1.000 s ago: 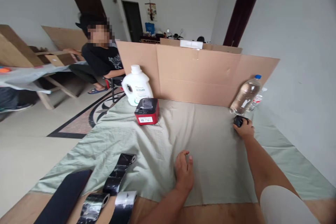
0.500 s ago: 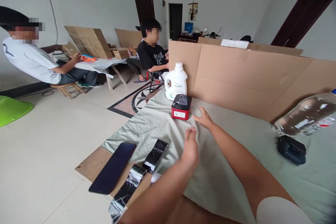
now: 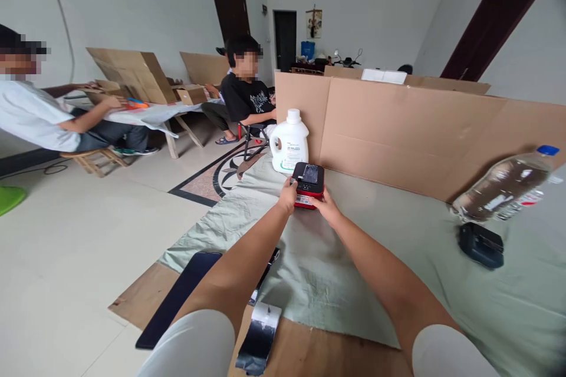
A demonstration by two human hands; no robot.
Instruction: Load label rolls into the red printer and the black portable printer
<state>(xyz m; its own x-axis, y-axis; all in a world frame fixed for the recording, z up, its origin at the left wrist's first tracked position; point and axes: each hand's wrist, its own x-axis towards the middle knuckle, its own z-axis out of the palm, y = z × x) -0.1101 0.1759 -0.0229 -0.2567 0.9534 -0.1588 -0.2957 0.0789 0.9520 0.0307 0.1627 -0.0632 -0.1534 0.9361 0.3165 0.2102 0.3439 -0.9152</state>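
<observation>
A small red-and-black box-shaped device (image 3: 311, 184) stands on the pale green cloth, with a white label on its near side and a dark screen-like panel on top. My left hand (image 3: 288, 195) is closed on its left side, and my right hand (image 3: 327, 207) grips the right side with fingers along the front. Just behind the device is a white jug (image 3: 289, 142) with a handle. Under my left forearm lies a dark flat phone-like slab (image 3: 177, 300). A strip of black-and-white marbled tape (image 3: 259, 336) lies beside it, and another strip is mostly hidden by the arm.
A cardboard panel (image 3: 389, 129) stands along the table's far side. At right are a large clear bottle (image 3: 504, 182) with a blue cap and a dark rounded device (image 3: 480, 245). Two people sit at left and beyond, near a table with cardboard boxes (image 3: 132, 73).
Both hands have moved onto the red-and-black device from either side and closed on it. My left arm now covers part of the slab and tape strips. The view has shifted slightly.
</observation>
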